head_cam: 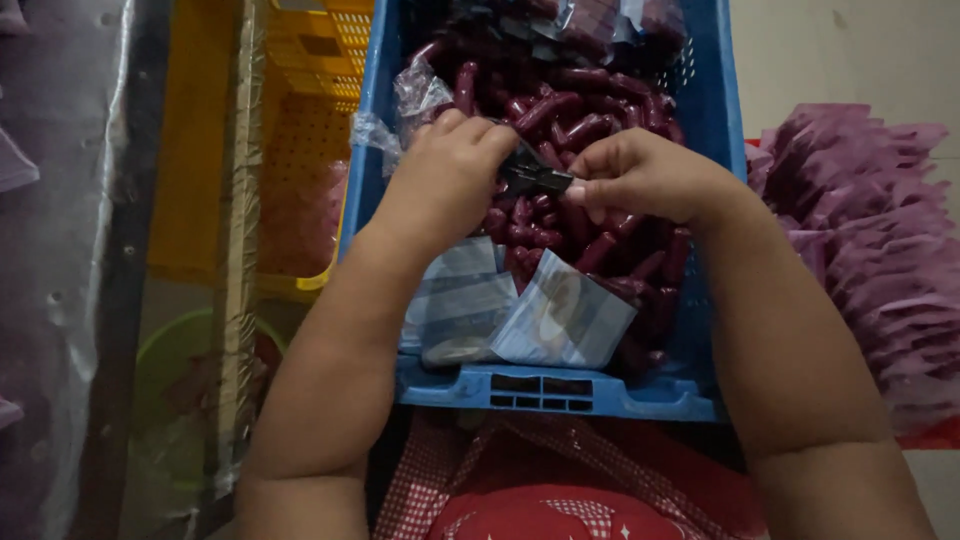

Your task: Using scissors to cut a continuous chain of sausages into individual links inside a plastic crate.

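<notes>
Left hand [450, 165]: you pinch the small dark plastic piece [533, 172]
Right hand [640, 175]: pinched on its other end
Tip: hold it steady over the middle of the blue plastic crate [560, 392] of dark red tubes [575, 115]

Left of where you grip, a yellow perforated crate [305, 150] stands just beside the blue crate's [550, 392] wall. Below that and further left, a green basin [165, 375] shows partly behind an upright wooden strip [238, 250]. At the far left edge hangs clear plastic sheeting [60, 250]. To the right of your grip, outside the blue wall, a heap of purple flat pieces [870, 250] is stacked in ragged layers on a red surface [925, 435]. Nearer to you than the grip, clear flat packets [520, 310] lie against the crate's near wall, and red checked cloth [540, 490] fills the bottom edge.
</notes>
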